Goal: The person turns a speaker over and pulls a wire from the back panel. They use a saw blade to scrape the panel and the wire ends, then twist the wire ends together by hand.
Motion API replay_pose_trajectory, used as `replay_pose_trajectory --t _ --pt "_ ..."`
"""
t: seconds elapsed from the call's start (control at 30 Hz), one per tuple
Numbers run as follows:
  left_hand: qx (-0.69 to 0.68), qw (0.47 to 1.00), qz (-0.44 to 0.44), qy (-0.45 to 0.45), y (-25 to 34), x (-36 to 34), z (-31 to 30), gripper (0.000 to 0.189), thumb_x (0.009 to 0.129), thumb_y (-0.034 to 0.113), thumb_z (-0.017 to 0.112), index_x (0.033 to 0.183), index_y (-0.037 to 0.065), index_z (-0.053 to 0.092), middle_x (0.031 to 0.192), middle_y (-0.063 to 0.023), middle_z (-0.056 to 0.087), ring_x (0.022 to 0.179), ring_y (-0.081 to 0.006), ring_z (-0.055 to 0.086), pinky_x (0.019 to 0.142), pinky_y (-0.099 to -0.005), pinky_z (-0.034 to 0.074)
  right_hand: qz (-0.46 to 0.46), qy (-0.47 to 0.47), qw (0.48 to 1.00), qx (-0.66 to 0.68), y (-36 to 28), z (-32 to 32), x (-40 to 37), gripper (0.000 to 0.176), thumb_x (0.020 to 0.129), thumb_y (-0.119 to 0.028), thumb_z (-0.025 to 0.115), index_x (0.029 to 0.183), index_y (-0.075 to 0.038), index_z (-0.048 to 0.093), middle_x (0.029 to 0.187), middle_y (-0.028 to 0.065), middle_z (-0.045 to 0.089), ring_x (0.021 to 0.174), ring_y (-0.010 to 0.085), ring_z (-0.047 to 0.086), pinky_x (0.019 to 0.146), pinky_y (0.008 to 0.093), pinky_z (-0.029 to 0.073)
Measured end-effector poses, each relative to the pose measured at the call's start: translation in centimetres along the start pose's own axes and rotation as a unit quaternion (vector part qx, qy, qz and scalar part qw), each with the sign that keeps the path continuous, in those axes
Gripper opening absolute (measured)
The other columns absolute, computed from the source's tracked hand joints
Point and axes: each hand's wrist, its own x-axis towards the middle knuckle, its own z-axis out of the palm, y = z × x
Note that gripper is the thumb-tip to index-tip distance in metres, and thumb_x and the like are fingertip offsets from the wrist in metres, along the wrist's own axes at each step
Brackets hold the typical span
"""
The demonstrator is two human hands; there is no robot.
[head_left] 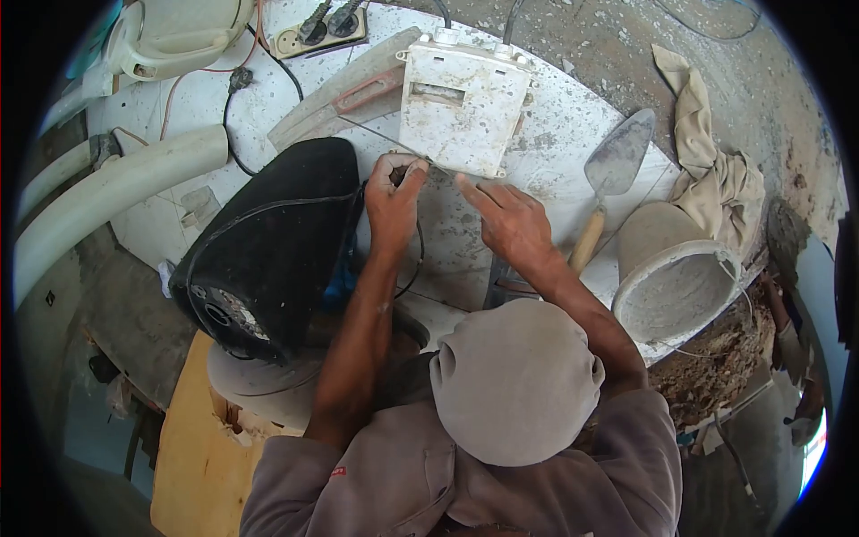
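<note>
Two bare hands are shown at the near edge of a white box (483, 125), which is laid on a white tiled surface (573, 116). A thin rod (376, 134) is gripped between the thumb and fingers of the left hand (392, 192); it is slanted across the near left corner of the box. A dark patch is seen within the curl of the same hand, but its nature cannot be told. The right hand (517, 219) is held open, with the index finger extended to the near edge of the box and the other fingers loosely bent. Whether the box is touched by that fingertip cannot be told.

To the left of the box, a long board (309, 116) with an orange-red handle is placed at a slant. A power strip (286, 41) is seen beyond it, with two black plugs (343, 23) inserted. A large black object (268, 237) is located beside the left forearm. To the right, a trowel (620, 157) is laid with its wooden handle turned toward the person (519, 385); a tilted, dust-coated bucket (658, 231) and a crumpled cloth (707, 179) are situated beside it.
</note>
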Motion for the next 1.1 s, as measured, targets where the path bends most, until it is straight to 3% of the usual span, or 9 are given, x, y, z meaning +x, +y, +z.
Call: replay_pose_trajectory --t 0.07,0.17,0.37,0.47,0.77,0.97,1.1 --pt "-0.023 1.000 -0.011 0.012 0.3 0.0 0.1 0.010 0.085 0.007 0.067 0.087 0.001 0.060 0.076 0.0016 0.056 0.070 -0.0051 0.047 0.065 -0.0209 0.040 -0.022 0.063 0.998 0.021 -0.2 0.6 0.8 0.065 0.065 0.008 0.059 0.126 -0.014 0.056 0.090 0.0056 0.061 0.076 0.0239 0.062 0.065 0.0344 0.053" --pt "-0.014 1.000 0.013 0.017 0.1 0.0 0.2 0.010 0.086 0.008 0.066 0.087 0.001 0.059 0.076 0.0014 0.056 0.070 -0.0051 0.048 0.065 -0.0208 0.040 -0.026 0.065 0.998 -0.002 1.6 0.6 -2.5 0.065 0.065 0.007 0.059 0.126 -0.015 0.056 0.089 0.0054 0.061 0.075 0.0240 0.062 0.064 0.0347 0.053" --pt "0.005 1.000 0.003 0.007 0.6 0.0 0.0 0.009 0.086 0.008 0.064 0.088 0.000 0.059 0.077 0.0010 0.056 0.071 -0.0054 0.048 0.065 -0.0208 0.040 -0.016 0.064 0.998 0.024 0.1 1.0 0.2 0.065 0.064 0.007 0.060 0.125 -0.015 0.057 0.091 0.0056 0.061 0.073 0.0239 0.062 0.065 0.0350 0.053" --pt "0.008 1.000 0.006 0.006 0.1 0.1 -0.1 0.012 0.087 0.010 0.064 0.092 0.000 0.060 0.081 -0.0027 0.059 0.075 -0.0093 0.053 0.071 -0.0239 0.042 -0.022 0.041 0.999 -0.013 1.6 0.5 -2.5 0.066 0.064 0.007 0.060 0.126 -0.016 0.057 0.092 0.0059 0.061 0.075 0.0237 0.062 0.066 0.0357 0.053" --pt "0.018 1.000 -0.013 -0.001 0.7 0.0 -0.1 0.013 0.087 0.011 0.064 0.092 0.000 0.060 0.081 -0.0025 0.059 0.074 -0.0091 0.052 0.071 -0.0231 0.042 -0.016 0.010 1.000 0.009 1.5 0.8 -1.7 0.070 0.065 0.004 0.061 0.131 -0.019 0.052 0.094 0.0053 0.062 0.080 0.0222 0.064 0.067 0.0348 0.055" --pt "-0.001 1.000 0.000 -0.009 0.2 0.2 -0.3 0.014 0.087 0.012 0.065 0.092 0.000 0.060 0.081 -0.0030 0.060 0.073 -0.0095 0.054 0.069 -0.0234 0.043 -0.029 0.049 0.998 0.016 0.2 1.0 0.9 0.066 0.067 0.004 0.061 0.130 -0.015 0.053 0.093 0.0049 0.062 0.077 0.0215 0.064 0.068 0.0330 0.055" --pt "0.005 1.000 -0.009 0.004 0.1 0.4 -0.3 0.014 0.087 0.011 0.065 0.092 -0.001 0.060 0.081 -0.0032 0.060 0.074 -0.0100 0.054 0.070 -0.0234 0.044 -0.033 0.052 0.998 -0.003 1.8 1.4 -1.4 0.069 0.064 -0.001 0.065 0.130 -0.017 0.052 0.087 0.0026 0.058 0.077 0.0215 0.062 0.065 0.0325 0.053"
